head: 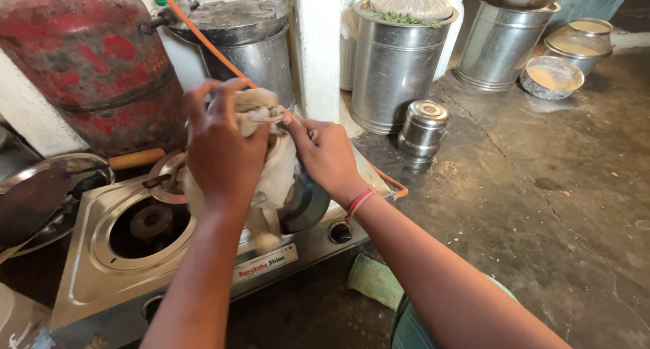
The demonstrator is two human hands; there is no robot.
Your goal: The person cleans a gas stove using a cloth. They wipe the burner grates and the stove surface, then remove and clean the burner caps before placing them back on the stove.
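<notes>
My left hand [220,142] and my right hand [327,154] both grip a dirty cream cloth [274,166] wrapped over a dark round pot [306,203]. The pot sits on the right burner of a steel two-burner gas stove [101,281]. The cloth's top is bunched between my fingers and hides most of the pot. The left burner [150,222] is bare, with no pan support on it.
A red gas cylinder [95,58] with an orange hose [196,34] stands behind the stove. Steel drums [393,68], a small lidded steel canister [422,129] and bowls [552,77] line the back. A pan with a wooden handle [47,193] lies left. A green cloth [376,281] lies on the dark floor.
</notes>
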